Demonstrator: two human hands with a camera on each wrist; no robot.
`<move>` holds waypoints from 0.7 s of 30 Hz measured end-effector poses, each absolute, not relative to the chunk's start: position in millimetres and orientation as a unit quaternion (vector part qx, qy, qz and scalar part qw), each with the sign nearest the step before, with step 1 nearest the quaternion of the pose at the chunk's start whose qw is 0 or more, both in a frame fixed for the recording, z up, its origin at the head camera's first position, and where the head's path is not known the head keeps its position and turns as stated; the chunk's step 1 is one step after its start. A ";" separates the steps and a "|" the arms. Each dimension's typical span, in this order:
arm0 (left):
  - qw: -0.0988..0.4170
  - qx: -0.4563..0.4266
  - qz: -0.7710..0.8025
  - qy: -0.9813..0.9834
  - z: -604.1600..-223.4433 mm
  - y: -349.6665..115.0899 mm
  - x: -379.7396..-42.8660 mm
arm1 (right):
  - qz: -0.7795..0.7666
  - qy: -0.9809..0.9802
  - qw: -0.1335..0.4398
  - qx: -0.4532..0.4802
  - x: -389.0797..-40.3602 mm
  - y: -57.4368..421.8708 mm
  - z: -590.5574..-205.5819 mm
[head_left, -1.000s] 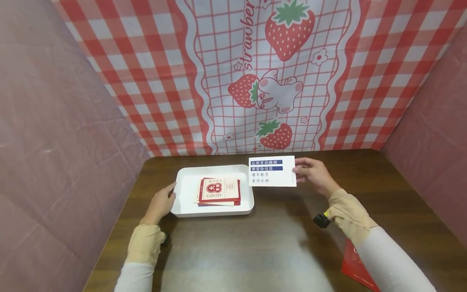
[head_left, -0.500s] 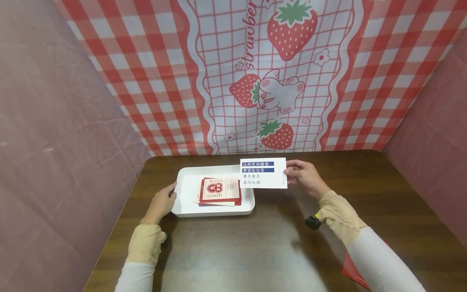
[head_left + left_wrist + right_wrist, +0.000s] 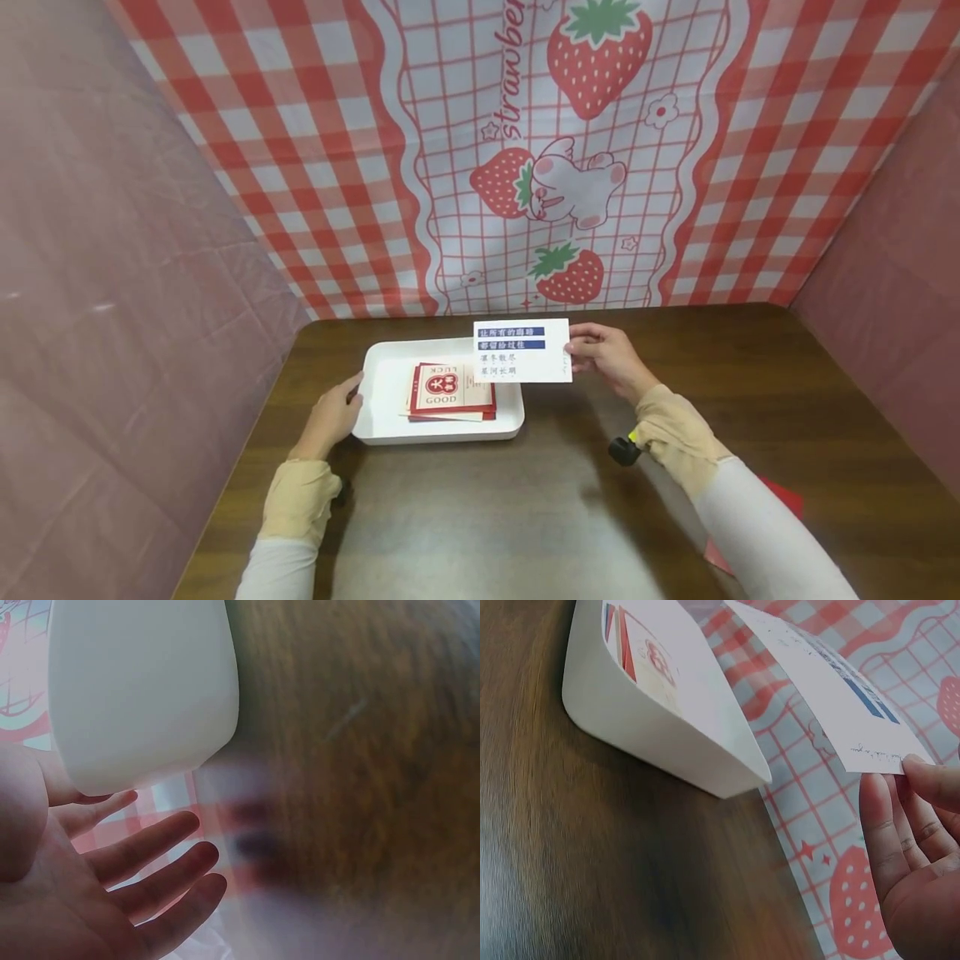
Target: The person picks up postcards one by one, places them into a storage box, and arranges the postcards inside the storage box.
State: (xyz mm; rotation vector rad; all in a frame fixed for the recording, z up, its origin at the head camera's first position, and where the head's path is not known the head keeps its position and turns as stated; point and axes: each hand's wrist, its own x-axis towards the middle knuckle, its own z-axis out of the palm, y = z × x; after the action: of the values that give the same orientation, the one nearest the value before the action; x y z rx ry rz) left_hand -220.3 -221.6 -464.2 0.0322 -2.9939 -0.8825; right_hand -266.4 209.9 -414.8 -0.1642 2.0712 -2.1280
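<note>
My right hand (image 3: 609, 358) pinches the edge of a white card (image 3: 832, 697) printed with blue bands and Chinese characters. The card is raised, its left part overlapping the right end of a white rectangular tray (image 3: 382, 425) in the head view. Inside the tray lies a small stack of cards (image 3: 442, 387), with a red and cream "GOOD LUCK" one on top. At the tray's left end, my left hand (image 3: 333, 417) has its fingertips at the outer wall. The left wrist view shows several fingers (image 3: 161, 889) of it extended and spread, clear of the tray.
A red card or envelope (image 3: 783, 498) lies on the brown wooden table (image 3: 480, 517), partly hidden under my right forearm. Behind the table hangs a red checked cloth (image 3: 345, 150) with strawberries. Pink cloth walls (image 3: 135, 333) stand at both sides.
My right hand has carried the white card leftward, from beside the tray to over its right end. The left hand and the tray have stayed put.
</note>
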 end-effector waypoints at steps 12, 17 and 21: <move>0.008 0.011 -0.296 -0.955 -464.7 -220.0 -218.8 | -0.712 0.692 0.103 -0.059 -270.4 177.5 -415.7; 0.009 0.016 -0.296 -0.955 -463.4 -221.2 -220.0 | -0.712 0.690 0.112 -0.062 -271.1 164.7 -418.6; 0.010 0.013 -0.294 -0.956 -463.0 -222.0 -220.8 | -0.717 0.684 0.123 -0.056 -271.3 156.1 -423.2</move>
State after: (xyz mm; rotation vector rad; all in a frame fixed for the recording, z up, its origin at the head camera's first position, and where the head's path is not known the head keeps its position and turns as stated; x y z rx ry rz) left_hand -220.8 -222.0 -463.0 0.0417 -2.9830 -0.9190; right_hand -271.3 156.1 -423.2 -0.1639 1.9942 -2.0921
